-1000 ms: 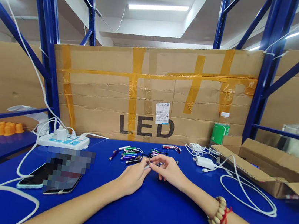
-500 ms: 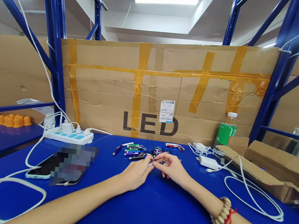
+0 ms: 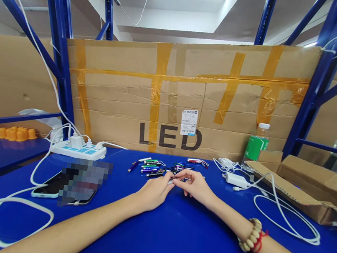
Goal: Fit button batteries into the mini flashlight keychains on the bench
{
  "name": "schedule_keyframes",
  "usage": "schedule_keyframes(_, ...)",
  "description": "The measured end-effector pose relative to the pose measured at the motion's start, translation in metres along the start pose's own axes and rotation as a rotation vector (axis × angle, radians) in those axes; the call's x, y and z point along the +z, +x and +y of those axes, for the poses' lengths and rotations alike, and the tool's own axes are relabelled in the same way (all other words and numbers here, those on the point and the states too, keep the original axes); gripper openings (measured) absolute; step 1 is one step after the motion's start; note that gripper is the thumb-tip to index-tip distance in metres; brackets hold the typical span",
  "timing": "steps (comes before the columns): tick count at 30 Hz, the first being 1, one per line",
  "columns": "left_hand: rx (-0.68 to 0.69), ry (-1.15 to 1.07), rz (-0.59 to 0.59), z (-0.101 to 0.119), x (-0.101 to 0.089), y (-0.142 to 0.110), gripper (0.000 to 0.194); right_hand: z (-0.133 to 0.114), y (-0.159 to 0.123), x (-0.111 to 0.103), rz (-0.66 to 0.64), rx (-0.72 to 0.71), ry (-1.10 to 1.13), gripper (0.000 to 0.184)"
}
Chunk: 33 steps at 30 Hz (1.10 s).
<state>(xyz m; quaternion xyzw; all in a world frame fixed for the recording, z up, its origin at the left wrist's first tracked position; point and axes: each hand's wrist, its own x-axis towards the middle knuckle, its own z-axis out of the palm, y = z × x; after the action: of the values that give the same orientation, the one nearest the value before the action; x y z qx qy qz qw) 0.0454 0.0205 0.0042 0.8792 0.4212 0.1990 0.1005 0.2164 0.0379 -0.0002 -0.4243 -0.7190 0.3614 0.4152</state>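
Near the middle of the blue table, my left hand (image 3: 152, 192) is closed round a slim silver tube (image 3: 170, 182), which shows only in part between the fingers. My right hand (image 3: 195, 185) comes in from the other side, thumb and fingertips pinched together at the tube's upper end. What exactly those fingertips grip is too small to make out. Just beyond both hands lies a loose pile of small metal keychain flashlights (image 3: 149, 169) in green, blue, purple, black and silver. A red one (image 3: 194, 161) lies farther back, and my right hand hides some of the pile.
Two phones (image 3: 48, 184), one blurred, lie at left before a white power strip (image 3: 79, 150). White cables and an adapter (image 3: 236, 180) spread at right, beside an open cardboard box (image 3: 288, 191) and a green-labelled bottle (image 3: 256, 146). A cardboard wall (image 3: 121, 102) stands behind.
The camera view has tilted slightly. Both hands stay together at the silver tube, with hardly any visible shift of the fingers.
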Motion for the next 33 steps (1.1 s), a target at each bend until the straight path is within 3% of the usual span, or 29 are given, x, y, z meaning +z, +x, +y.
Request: schedule_keyframes(33, 0.047, 0.029, 0.020, -0.0020, 0.0002, 0.0002, 0.022, -0.0024, -0.0026, 0.0010, -0.007, 0.031, -0.028, 0.043)
